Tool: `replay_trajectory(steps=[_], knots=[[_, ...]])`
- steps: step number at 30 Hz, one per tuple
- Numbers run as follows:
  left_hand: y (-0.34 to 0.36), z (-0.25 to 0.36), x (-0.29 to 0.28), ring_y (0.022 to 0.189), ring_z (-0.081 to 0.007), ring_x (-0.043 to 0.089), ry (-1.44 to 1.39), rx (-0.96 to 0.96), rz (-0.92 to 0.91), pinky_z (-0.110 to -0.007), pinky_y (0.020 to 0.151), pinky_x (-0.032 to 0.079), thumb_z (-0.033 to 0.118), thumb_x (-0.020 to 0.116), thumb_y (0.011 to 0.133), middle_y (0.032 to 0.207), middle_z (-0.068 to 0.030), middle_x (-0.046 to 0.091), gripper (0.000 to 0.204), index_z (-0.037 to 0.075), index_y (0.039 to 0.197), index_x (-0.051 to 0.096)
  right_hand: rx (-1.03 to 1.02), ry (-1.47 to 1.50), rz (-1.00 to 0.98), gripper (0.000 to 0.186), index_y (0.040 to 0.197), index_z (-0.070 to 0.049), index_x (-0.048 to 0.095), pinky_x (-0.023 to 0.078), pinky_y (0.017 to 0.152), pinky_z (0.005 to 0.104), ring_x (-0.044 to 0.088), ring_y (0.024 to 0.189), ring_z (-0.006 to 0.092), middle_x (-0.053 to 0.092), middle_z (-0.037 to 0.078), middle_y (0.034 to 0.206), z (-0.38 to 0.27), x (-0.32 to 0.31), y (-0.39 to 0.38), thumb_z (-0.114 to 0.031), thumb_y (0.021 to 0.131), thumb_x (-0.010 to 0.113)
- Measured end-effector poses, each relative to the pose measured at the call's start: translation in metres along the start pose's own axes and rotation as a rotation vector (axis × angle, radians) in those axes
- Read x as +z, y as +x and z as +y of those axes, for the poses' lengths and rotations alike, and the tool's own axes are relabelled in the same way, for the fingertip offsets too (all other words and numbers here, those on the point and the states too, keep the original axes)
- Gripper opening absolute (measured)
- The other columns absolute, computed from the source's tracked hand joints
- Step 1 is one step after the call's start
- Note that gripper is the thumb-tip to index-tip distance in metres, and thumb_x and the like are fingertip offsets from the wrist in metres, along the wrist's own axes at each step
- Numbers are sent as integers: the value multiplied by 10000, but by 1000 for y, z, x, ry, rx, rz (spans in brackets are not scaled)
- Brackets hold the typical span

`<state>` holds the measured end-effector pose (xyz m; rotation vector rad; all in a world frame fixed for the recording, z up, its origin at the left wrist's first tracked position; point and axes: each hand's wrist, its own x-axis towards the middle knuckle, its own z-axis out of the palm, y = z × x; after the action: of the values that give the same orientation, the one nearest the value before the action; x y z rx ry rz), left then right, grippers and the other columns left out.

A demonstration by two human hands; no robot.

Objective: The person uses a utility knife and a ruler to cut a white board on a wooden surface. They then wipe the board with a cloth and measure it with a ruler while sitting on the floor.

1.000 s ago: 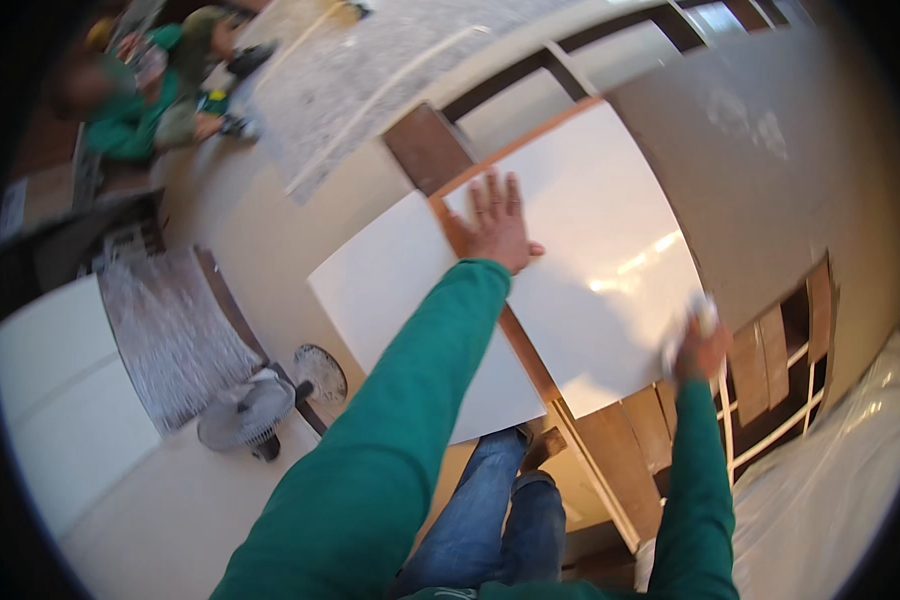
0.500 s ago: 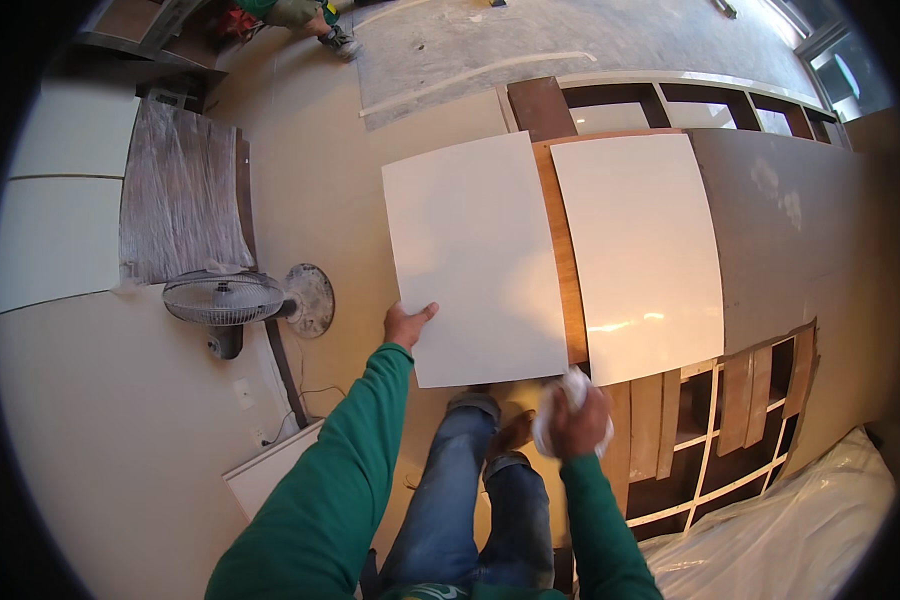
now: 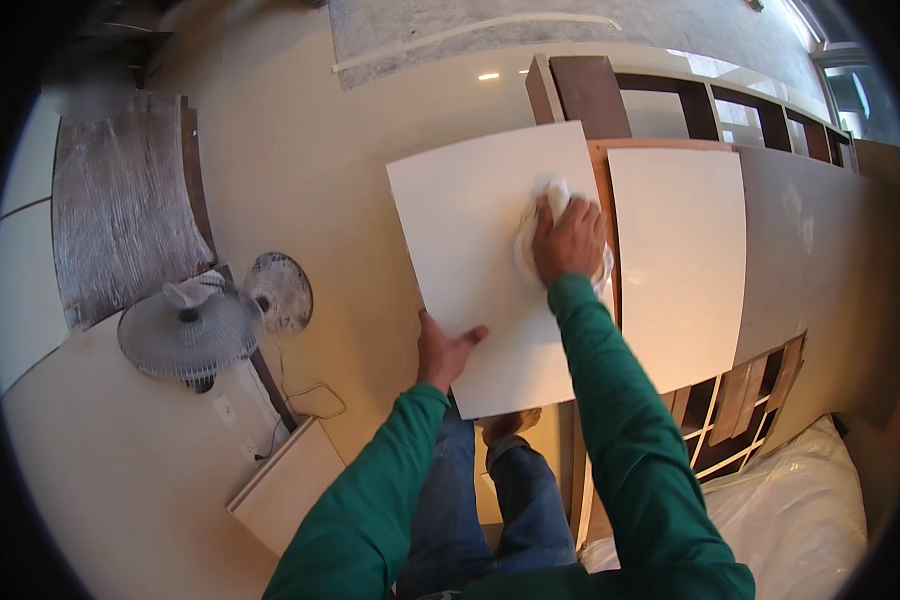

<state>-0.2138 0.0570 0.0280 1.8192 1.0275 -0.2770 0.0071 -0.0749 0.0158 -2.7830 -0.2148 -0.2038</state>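
Note:
My left hand [image 3: 440, 350] grips the lower left edge of a white panel [image 3: 480, 230], its thumb over the top face. My right hand [image 3: 568, 235] presses a wadded white cloth [image 3: 555, 188] on that same panel near its right side. A second white panel [image 3: 677, 270] lies to the right, with an orange-brown board [image 3: 603, 167] showing between the two and behind them. A grey sheet [image 3: 775, 260] extends beyond the second panel.
A standing fan [image 3: 188, 335] and a plastic-wrapped stack [image 3: 125, 210] are at the left, near a power cable [image 3: 325, 405]. Cabinet frames [image 3: 730, 115] lie behind the panels, more [image 3: 730, 420] at lower right beside plastic sheeting [image 3: 790, 500]. My legs show below.
My right hand has carried the cloth up from the lower edge onto the left panel. My left hand stays on that panel's left edge, having earlier been spread on the right panel's edge.

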Motion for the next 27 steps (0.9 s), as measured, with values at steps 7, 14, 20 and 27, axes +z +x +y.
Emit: replay_trajectory(steps=[7,14,20,27], knots=[[-1,22,-8,1160,-407,671,-86,-61,-4,-442,1009,535,160,942,740,1283,-288,649,880,-88,1385,396,18,-43,24,494,1067,-14,550,465,925,530,577,1053,421,607,209,1081,-22,35,136,-502,1009,609],[4,12,2,1178,-440,624,-76,-90,36,-484,1026,503,188,951,728,1197,-286,649,838,-95,1316,426,-100,-71,12,489,1055,-11,575,468,917,528,584,1038,419,617,214,1052,-20,24,105,-498,1016,590],[5,2,16,1154,-467,599,71,-76,151,-522,1020,476,317,967,707,1117,-308,646,761,-126,1153,538,-137,-62,-200,524,1116,46,606,490,909,601,615,1029,510,645,326,1115,49,-44,-161,-442,951,705],[-1,-15,8,1108,-465,607,256,81,223,-516,963,507,370,979,673,1140,-319,647,763,-112,1105,575,149,47,-436,430,1065,5,573,491,861,563,594,987,469,599,246,1022,39,-141,-259,-381,946,719]])
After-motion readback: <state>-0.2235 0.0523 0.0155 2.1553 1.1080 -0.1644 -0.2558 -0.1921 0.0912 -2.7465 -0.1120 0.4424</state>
